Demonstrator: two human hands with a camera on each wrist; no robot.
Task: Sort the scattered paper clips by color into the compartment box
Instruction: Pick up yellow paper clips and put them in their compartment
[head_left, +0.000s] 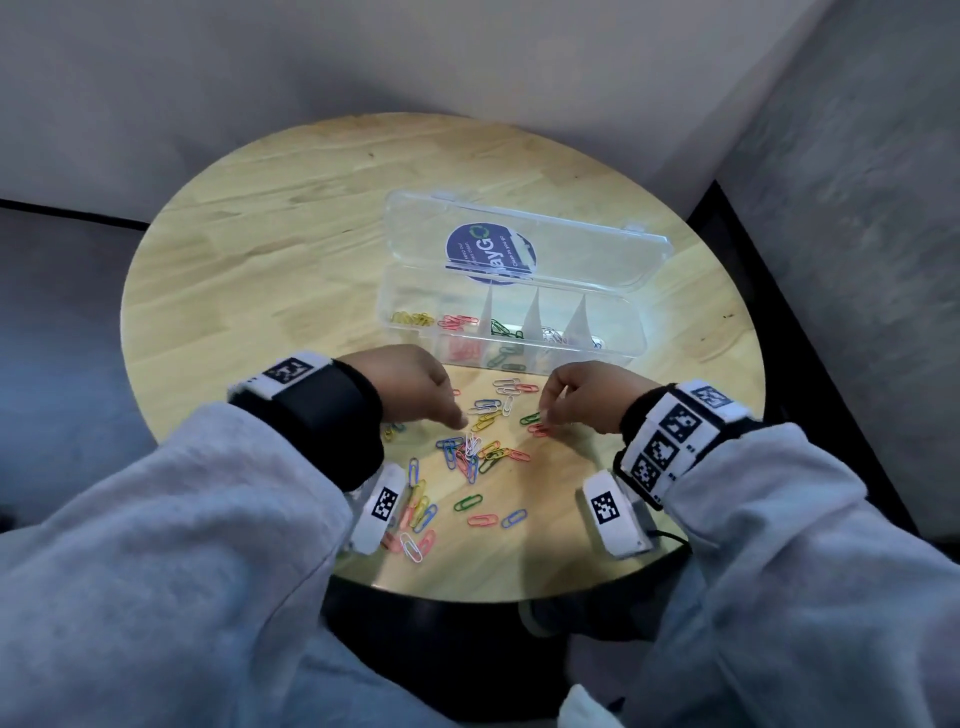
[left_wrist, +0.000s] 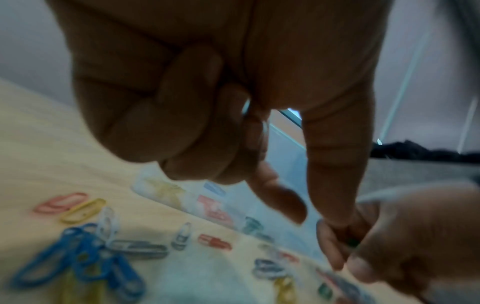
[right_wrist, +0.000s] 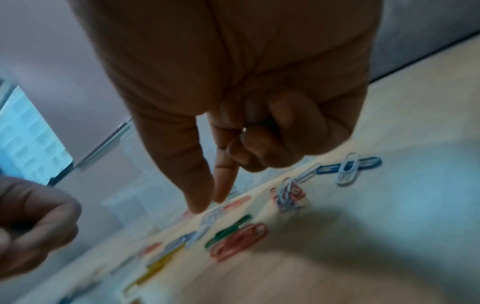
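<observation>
Coloured paper clips (head_left: 470, 452) lie scattered on the near part of the round wooden table (head_left: 285, 234). Behind them stands the clear compartment box (head_left: 621, 332), lid open; its compartments hold yellow, red, green and white clips. My left hand (head_left: 460, 422) hovers over the pile, thumb and forefinger pointing down and apart (left_wrist: 315, 220); its curled fingers hold what looks like a white clip (left_wrist: 246, 108). My right hand (head_left: 544, 413) is just right of the pile, thumb and forefinger close to the table (right_wrist: 209, 204). Its curled fingers hold something green, seemingly a green clip (left_wrist: 351, 242).
The table stands in a corner between grey walls, with its near edge just below my wrists. More loose clips (head_left: 415, 519) lie under my left wrist. A green clip and a red clip (right_wrist: 239, 240) lie together under my right hand.
</observation>
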